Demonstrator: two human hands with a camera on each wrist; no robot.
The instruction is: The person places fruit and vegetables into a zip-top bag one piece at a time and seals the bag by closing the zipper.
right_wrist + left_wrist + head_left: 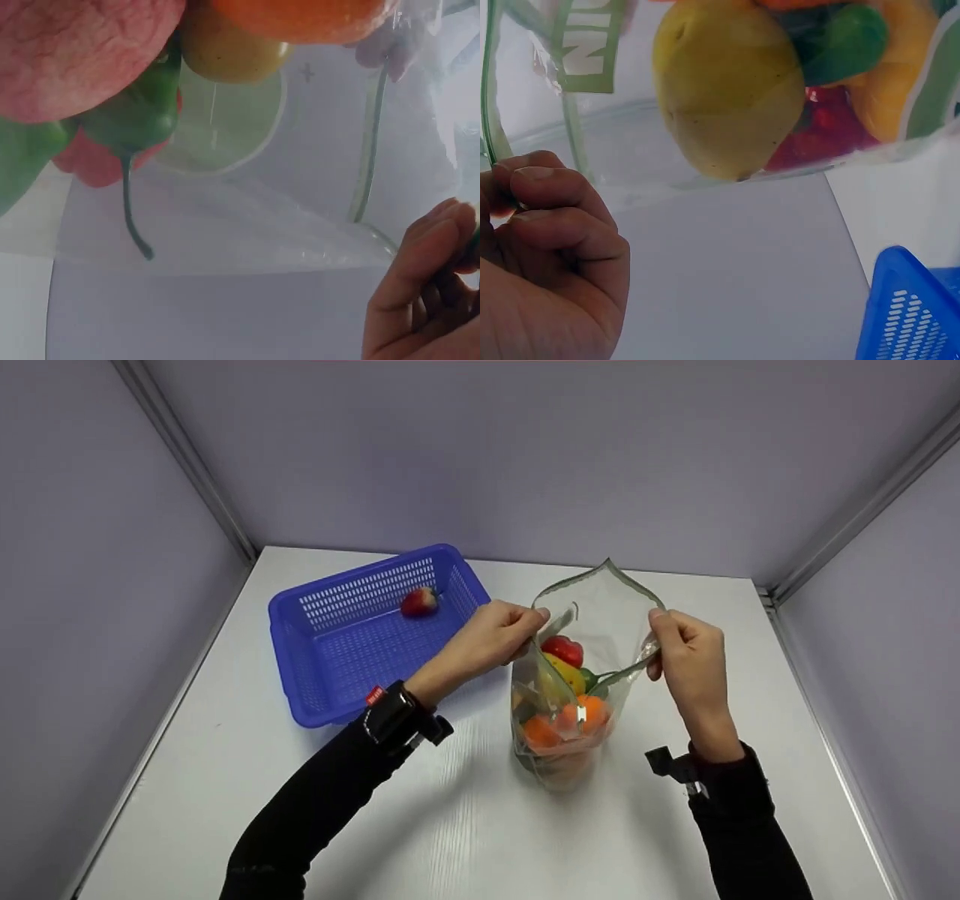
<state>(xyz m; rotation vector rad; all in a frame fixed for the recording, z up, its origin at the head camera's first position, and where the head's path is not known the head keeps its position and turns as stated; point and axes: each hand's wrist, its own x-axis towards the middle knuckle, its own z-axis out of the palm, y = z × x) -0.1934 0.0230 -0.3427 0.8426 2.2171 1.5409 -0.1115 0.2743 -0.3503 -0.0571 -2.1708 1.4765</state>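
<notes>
A clear zip bag (559,765) with a green rim stands on the table, its mouth spread wide. My left hand (499,634) pinches the left side of the rim, and my right hand (690,656) pinches the right side. Inside lie orange fruits (589,714), a yellow fruit (564,673), a red piece (562,649) and something green (589,681). Through the plastic, the left wrist view shows a speckled yellow fruit (727,90) up close. In the right wrist view a green pepper (139,112) with a long stem hangs beside a wrinkled pink item (82,52).
A blue perforated basket (281,660) sits on the left of the white table (420,840), partly behind my left forearm. One strawberry (418,601) lies in it near the back wall. Grey panels (465,457) enclose the table at the back and sides.
</notes>
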